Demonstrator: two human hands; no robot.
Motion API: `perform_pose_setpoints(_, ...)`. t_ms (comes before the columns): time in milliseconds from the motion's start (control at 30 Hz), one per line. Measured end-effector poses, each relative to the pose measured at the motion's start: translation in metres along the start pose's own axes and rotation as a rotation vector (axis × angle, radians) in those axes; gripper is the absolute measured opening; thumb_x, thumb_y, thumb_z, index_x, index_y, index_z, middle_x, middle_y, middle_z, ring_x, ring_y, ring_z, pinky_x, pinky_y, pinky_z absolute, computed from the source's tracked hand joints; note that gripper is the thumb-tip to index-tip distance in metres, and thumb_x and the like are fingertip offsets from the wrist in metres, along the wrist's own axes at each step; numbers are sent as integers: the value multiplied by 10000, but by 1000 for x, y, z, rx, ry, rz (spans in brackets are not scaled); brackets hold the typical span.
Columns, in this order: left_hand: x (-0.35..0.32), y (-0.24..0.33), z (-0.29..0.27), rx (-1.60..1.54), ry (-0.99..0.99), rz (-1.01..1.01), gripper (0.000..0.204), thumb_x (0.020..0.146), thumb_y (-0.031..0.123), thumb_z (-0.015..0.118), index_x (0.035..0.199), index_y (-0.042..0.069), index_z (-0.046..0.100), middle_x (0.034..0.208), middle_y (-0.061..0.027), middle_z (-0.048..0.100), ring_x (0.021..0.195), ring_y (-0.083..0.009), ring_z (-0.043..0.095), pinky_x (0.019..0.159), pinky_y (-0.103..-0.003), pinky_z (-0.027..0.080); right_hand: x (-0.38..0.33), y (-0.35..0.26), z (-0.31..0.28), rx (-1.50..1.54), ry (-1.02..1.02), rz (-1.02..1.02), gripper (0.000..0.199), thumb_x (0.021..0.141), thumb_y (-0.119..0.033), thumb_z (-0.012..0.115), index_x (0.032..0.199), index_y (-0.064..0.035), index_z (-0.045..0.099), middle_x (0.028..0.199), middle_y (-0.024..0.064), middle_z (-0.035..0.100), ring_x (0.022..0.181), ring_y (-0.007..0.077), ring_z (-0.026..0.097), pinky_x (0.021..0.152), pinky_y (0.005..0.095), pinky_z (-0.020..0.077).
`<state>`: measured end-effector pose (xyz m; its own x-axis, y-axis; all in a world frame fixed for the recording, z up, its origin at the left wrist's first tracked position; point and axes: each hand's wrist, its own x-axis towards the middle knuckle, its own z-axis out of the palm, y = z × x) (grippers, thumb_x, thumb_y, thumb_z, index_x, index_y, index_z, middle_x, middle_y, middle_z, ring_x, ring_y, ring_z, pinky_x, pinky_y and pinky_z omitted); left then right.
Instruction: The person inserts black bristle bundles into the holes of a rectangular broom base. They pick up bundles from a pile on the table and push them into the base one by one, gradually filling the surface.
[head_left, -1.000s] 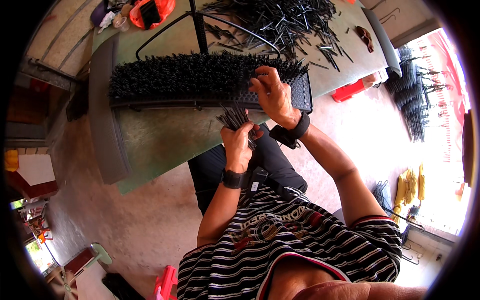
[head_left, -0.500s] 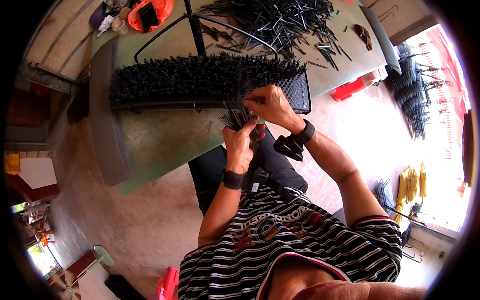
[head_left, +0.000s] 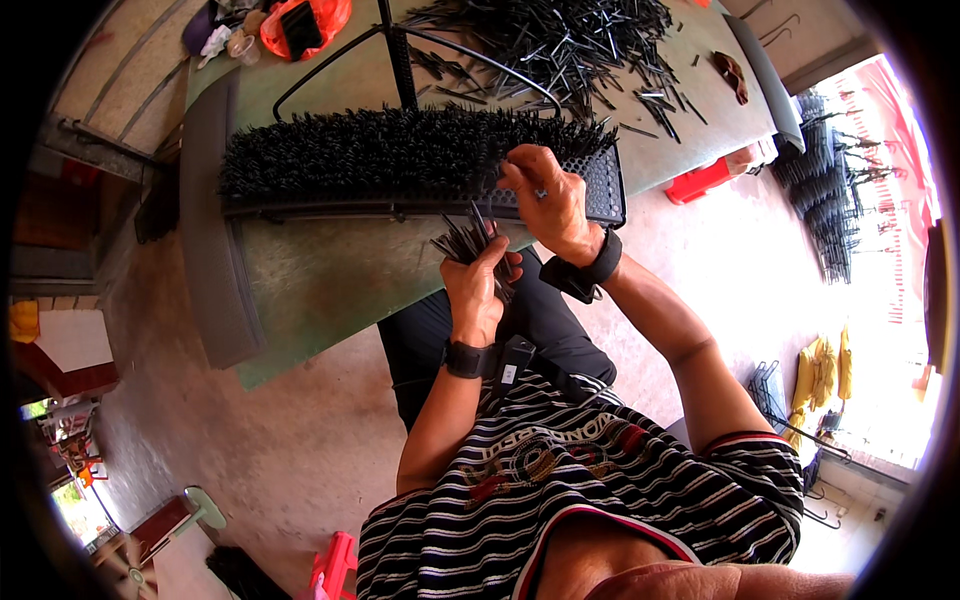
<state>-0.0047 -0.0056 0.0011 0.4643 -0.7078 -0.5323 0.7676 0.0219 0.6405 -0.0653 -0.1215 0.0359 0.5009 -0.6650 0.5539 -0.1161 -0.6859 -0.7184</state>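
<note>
Head view: the left hand (head_left: 475,292) grasps a bundle of thin black strips (head_left: 460,240), its fingers wrapped around them and the loose ends fanning up past the thumb, just below the near edge of a black panel (head_left: 602,185). The right hand (head_left: 556,205) is over the right part of that panel, with its fingers bent inward; blur at the fingertips makes it impossible to tell whether they pinch a strip. The panel lies across a green table (head_left: 330,280), its right corner at the near edge. Dense black bristles (head_left: 350,150) cover it from the left end to near the right hand, while the right end shows bare holes. A black post (head_left: 400,75) with curved rods stands behind the bristles. Farther back on the table lies a loose pile of black strips (head_left: 560,45), with a few scattered to its right near a small brown thing (head_left: 731,78). At the far left, a dark flat object (head_left: 299,30) rests on an orange plastic bag (head_left: 334,22). Each wrist wears a black band, and part of a red stool (head_left: 698,183) shows beyond the table edge.
</note>
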Motion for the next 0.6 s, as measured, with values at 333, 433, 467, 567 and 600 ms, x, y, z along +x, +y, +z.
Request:
perform_pose_setpoints(333,0,1,-2,-29,-2,-19,204,796,38,658,998,23,631,804,-83,646,575,-197,620,468,-301,502,4,0,-3,-298,-216,-172,148,815,13,582,955,-16,544,812,142,618,686,269,654,539,324,506)
perform_pose_setpoints(433,-1,2,0,-20,11,-15,180,791,24,656,967,7,622,788,-88,647,559,-194,611,459,-304,481,4,5,-6,-496,-382,-194,130,800,-36,605,926,-32,575,815,135,621,659,302,628,523,344,494)
perform_pose_setpoints(467,-2,3,2,-18,17,-15,167,788,16,654,950,-2,617,780,-90,647,553,-193,607,455,-306,471,3,4,-8,-491,-362,-181,119,798,-55,612,913,-37,587,808,128,622,648,310,621,518,347,490)
perform_pose_setpoints(567,-6,6,5,-36,-1,-28,156,791,14,646,945,0,620,796,-97,654,561,-192,612,462,-300,475,2,-2,-9,-329,-228,-7,158,777,-140,664,871,-17,631,709,115,632,595,248,627,505,304,477)
perform_pose_setpoints(600,-6,6,5,-27,-21,-34,168,798,17,642,965,6,620,812,-100,656,587,-197,622,478,-301,489,1,-2,-13,-267,-290,128,180,769,-146,674,874,-7,632,686,117,633,582,226,626,503,291,473)
